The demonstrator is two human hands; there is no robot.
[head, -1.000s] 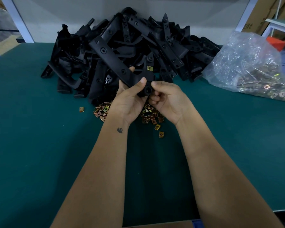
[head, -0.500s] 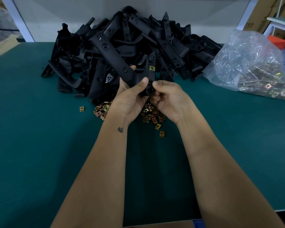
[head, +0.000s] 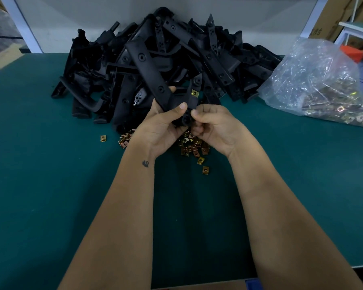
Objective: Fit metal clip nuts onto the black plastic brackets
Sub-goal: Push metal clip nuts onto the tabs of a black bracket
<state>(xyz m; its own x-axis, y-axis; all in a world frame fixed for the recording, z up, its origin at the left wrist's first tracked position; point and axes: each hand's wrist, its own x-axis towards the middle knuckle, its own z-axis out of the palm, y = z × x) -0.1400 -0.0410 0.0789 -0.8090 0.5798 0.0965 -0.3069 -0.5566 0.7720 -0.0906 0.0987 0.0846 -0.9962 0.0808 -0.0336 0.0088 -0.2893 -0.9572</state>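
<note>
Green table (head: 50, 195): left hand (head: 161, 128) grip holds black bracket (head: 153, 80); right hand (head: 214, 126) pinches its lower end.

A factory assembly station: a green-matted surface (head: 50, 185) carries a heap of identical black plastic brackets (head: 155, 65), loose metal clip nuts (head: 194, 146) and a clear bagful (head: 314, 84), with cardboard cartons (head: 333, 13) behind.

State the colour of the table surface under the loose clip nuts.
Dark teal green table surface, shown in the head view.

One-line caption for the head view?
Both hands grip a black plastic bracket already carrying one brass-coloured metal clip nut.
</note>
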